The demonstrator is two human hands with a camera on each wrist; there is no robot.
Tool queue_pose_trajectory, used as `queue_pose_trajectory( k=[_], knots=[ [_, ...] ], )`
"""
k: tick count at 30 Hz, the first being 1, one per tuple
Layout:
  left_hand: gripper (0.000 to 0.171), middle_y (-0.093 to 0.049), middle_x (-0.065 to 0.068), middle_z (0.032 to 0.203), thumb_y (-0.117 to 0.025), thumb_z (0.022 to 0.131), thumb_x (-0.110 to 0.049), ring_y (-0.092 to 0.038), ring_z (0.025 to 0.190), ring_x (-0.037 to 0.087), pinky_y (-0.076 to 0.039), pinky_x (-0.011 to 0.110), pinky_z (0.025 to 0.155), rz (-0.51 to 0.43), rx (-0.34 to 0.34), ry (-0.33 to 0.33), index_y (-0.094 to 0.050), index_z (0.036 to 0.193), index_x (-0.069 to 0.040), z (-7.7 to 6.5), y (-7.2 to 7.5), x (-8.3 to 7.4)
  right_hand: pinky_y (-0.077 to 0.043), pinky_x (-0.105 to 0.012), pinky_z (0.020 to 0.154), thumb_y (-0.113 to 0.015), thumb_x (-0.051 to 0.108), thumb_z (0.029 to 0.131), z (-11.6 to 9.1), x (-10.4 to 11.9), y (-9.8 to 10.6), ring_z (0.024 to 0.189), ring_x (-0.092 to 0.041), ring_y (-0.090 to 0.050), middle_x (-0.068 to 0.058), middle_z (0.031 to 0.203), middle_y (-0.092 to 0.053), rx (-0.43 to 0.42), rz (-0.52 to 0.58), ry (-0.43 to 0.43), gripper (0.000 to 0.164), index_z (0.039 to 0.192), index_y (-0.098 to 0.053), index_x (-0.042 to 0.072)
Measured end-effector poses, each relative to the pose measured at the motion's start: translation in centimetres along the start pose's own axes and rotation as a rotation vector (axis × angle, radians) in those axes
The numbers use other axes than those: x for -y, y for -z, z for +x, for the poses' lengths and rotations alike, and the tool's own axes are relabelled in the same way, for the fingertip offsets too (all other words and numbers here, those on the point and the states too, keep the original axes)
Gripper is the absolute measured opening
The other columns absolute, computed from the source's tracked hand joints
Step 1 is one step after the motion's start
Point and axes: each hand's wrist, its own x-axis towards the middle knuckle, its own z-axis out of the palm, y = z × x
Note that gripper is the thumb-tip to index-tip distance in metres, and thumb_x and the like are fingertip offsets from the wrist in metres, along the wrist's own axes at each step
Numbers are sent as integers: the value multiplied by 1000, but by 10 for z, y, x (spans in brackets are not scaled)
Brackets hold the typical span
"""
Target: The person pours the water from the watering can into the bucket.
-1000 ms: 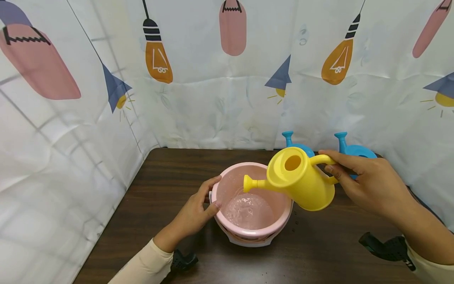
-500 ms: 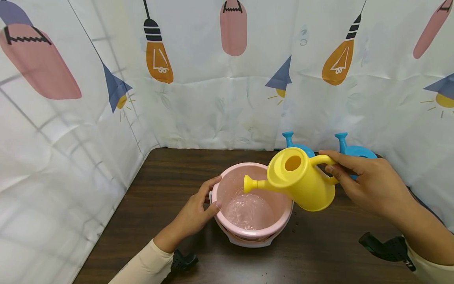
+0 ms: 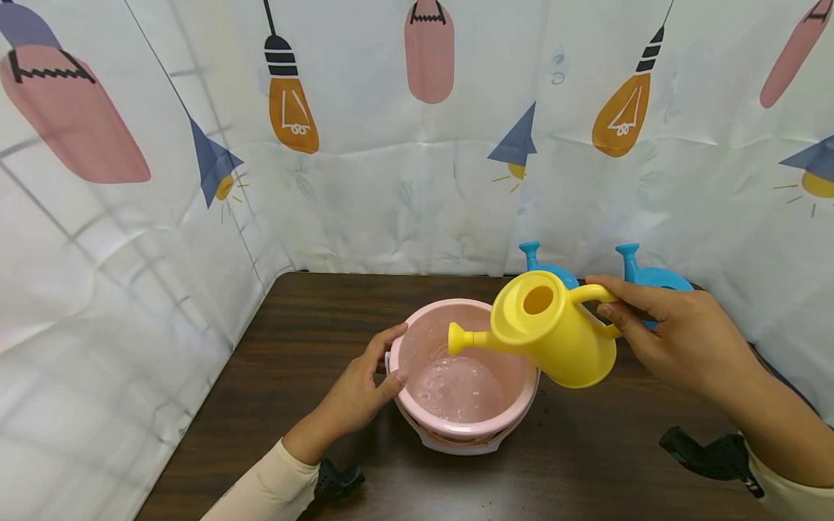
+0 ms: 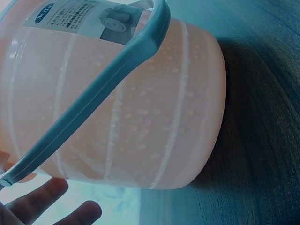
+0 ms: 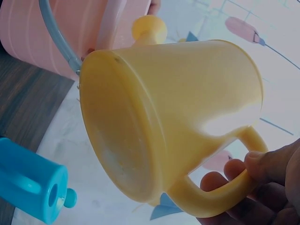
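Observation:
A pink bucket (image 3: 465, 427) with water in its bottom stands on the table; its handle (image 4: 89, 108) hangs down its side. My left hand (image 3: 355, 394) holds the bucket's left rim, the thumb and a fingertip on the rim. Other fingers (image 4: 40, 199) reach along the outside wall in the left wrist view. My right hand (image 3: 677, 336) grips the handle of a yellow watering can (image 3: 554, 333), tilted with its spout over the bucket. Thin water falls from the spout and ripples the water below. In the right wrist view the can's base (image 5: 119, 126) faces the camera.
Two blue watering cans stand at the back right: the left one (image 3: 531, 253) is partly behind the yellow can, the right one (image 3: 661, 276) partly behind my right hand. A few drops lie on the dark wooden table (image 3: 313, 311). A patterned curtain (image 3: 391, 210) closes off the back.
Water keeps falling into the bucket, and the ripples on its surface look smaller now. Both hands, the yellow watering can and the bucket hold almost the same position.

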Motion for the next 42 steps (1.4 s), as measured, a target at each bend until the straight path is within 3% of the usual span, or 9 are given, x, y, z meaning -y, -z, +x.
queue_pose_trajectory(
  k=[27, 34, 42],
  knots=[
    [64, -60, 4, 131, -58, 100, -41, -67, 102, 20, -54, 51, 87, 9, -4, -12, -34, 158, -27, 0, 0, 2, -41, -14, 53, -83, -7, 76, 0, 0, 0, 68, -8, -58, -3, 96, -75, 0, 4, -7, 55, 127, -74, 12],
    [64, -60, 3, 131, -58, 101, -39, -67, 102, 19, -54, 42, 87, 12, -1, -15, -33, 158, -27, 1, 0, 1, -40, -15, 53, -82, -6, 77, 0, 0, 0, 68, -8, -58, -2, 95, -75, 1, -3, -8, 54, 127, -74, 12],
    [64, -61, 3, 129, -58, 100, -39, -67, 101, 19, -55, 42, 86, 12, -3, -14, -34, 158, -26, 0, 0, 1, -39, -15, 52, -83, -7, 77, 0, 0, 0, 66, -7, -56, -4, 95, -75, -3, -1, 1, 54, 127, -74, 11]
  ],
)
